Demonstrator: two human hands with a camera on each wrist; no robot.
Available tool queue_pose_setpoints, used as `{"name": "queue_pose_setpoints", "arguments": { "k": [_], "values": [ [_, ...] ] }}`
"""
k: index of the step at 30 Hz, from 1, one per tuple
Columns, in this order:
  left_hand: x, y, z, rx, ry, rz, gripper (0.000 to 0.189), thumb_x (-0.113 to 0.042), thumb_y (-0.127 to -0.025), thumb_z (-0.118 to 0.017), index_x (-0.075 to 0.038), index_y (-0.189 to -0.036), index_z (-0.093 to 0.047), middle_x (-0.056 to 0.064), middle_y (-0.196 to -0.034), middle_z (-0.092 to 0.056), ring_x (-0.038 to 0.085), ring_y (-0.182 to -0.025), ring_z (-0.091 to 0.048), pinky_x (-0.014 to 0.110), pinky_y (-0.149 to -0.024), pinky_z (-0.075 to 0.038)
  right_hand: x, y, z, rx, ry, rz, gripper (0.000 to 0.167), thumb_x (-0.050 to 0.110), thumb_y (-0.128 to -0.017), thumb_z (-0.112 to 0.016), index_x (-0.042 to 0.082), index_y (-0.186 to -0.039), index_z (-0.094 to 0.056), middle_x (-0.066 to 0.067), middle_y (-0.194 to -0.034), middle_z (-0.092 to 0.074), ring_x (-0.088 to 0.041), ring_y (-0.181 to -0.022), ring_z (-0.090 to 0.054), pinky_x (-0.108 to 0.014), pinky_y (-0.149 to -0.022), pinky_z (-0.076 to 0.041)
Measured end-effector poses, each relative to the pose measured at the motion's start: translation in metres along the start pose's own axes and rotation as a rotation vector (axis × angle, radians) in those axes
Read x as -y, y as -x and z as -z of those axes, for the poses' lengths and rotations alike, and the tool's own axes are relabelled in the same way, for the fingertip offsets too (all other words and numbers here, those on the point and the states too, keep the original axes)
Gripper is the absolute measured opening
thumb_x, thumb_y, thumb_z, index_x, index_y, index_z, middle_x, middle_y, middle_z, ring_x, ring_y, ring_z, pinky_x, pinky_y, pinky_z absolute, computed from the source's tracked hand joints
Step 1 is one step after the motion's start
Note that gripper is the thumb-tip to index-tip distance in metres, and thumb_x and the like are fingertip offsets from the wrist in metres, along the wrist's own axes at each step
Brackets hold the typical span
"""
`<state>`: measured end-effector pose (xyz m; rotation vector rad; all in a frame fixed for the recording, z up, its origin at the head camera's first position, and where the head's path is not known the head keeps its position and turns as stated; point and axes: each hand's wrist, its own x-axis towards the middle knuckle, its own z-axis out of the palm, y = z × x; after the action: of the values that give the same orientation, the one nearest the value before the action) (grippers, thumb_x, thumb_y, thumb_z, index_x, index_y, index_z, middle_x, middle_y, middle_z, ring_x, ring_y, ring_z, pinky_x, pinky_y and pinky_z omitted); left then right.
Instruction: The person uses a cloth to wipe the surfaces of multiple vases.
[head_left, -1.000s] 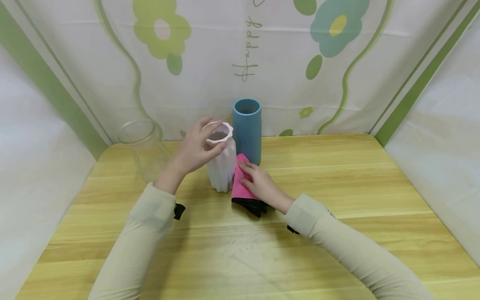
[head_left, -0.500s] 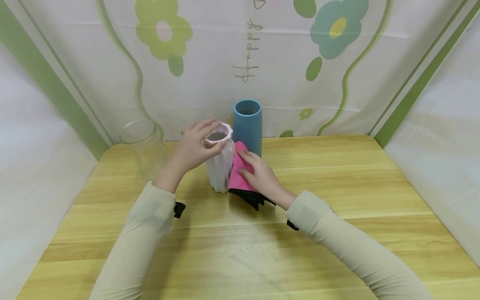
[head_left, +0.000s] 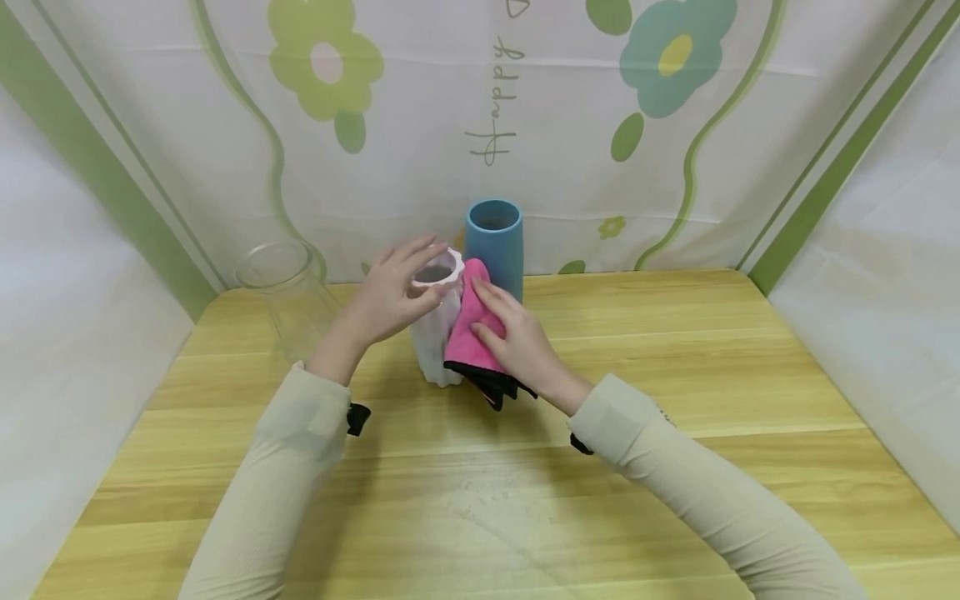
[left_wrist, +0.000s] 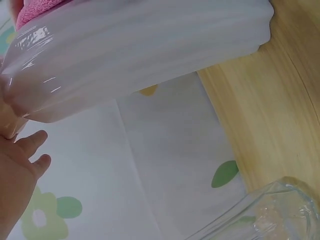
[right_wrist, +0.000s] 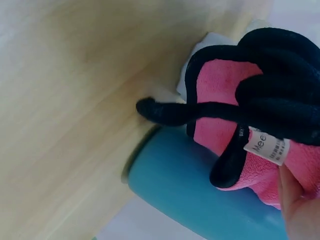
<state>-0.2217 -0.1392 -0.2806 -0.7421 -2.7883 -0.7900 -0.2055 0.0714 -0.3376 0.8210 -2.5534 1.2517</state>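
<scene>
A white fluted vase (head_left: 437, 333) stands on the table, its scalloped mouth facing up. My left hand (head_left: 390, 293) holds it near the rim, thumb in front; in the left wrist view some fingers (left_wrist: 32, 144) stick out past the neck. My right hand (head_left: 525, 346) grips a folded pink cloth (head_left: 476, 329) with black edging against the vase's right side. Close up in the right wrist view, the cloth's black edges and a white label (right_wrist: 267, 146) hang loose. Right behind the cloth is a tall blue vase (head_left: 497, 250), partly hidden by it.
A clear glass vase (head_left: 281, 279) stands at the left, partly behind the left forearm. The wooden table (head_left: 480, 517) meets a white curtain (head_left: 420, 167) with printed flowers at the back, and white sheets flank both sides.
My right hand has slid the pink cloth upward and slightly left along the white vase's side, from low down to near the rim. The left hand has stayed almost still.
</scene>
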Motion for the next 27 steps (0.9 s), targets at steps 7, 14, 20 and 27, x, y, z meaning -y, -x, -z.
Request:
{"name": "queue_pose_setpoints", "arguments": {
  "k": [7,14,20,27],
  "values": [
    [-0.001,0.002,-0.002,-0.024,0.017,0.025,0.062,-0.04,-0.091,-0.053,-0.015,-0.146,-0.04,0.013,-0.157,-0.027,0.038,-0.144,-0.023,0.065,-0.113,-0.016,-0.01,0.008,-0.008,0.107,0.052,-0.093,0.058,0.014,-0.093,-0.061,0.005,-0.145,-0.039,-0.019,-0.148,-0.041,-0.035,-0.137,-0.041,-0.045,-0.11,-0.037],
    [-0.004,0.003,-0.005,-0.08,0.059,0.056,0.062,-0.039,-0.089,-0.059,-0.013,-0.143,-0.043,0.021,-0.151,-0.028,0.04,-0.136,-0.031,0.058,-0.101,-0.042,-0.024,0.016,-0.016,0.263,0.212,-0.123,0.056,0.015,-0.093,-0.061,0.006,-0.145,-0.041,-0.024,-0.146,-0.042,-0.038,-0.132,-0.046,-0.046,-0.106,-0.042],
    [-0.006,0.001,-0.008,-0.088,0.054,0.107,0.068,-0.044,-0.09,-0.06,-0.008,-0.144,-0.041,0.021,-0.147,-0.032,0.038,-0.13,-0.041,0.052,-0.099,-0.046,-0.024,0.016,-0.016,0.241,0.193,-0.131,0.055,0.013,-0.092,-0.061,0.006,-0.144,-0.042,-0.024,-0.145,-0.043,-0.038,-0.133,-0.045,-0.047,-0.107,-0.041],
    [-0.007,0.001,-0.007,-0.12,0.046,0.094,0.061,-0.036,-0.09,-0.063,-0.005,-0.141,-0.046,0.02,-0.14,-0.043,0.037,-0.121,-0.051,0.048,-0.096,-0.049,-0.012,0.008,-0.006,0.12,0.107,-0.088,0.053,0.014,-0.092,-0.062,0.005,-0.141,-0.046,-0.022,-0.146,-0.044,-0.037,-0.134,-0.044,-0.047,-0.109,-0.039]
  ]
}}
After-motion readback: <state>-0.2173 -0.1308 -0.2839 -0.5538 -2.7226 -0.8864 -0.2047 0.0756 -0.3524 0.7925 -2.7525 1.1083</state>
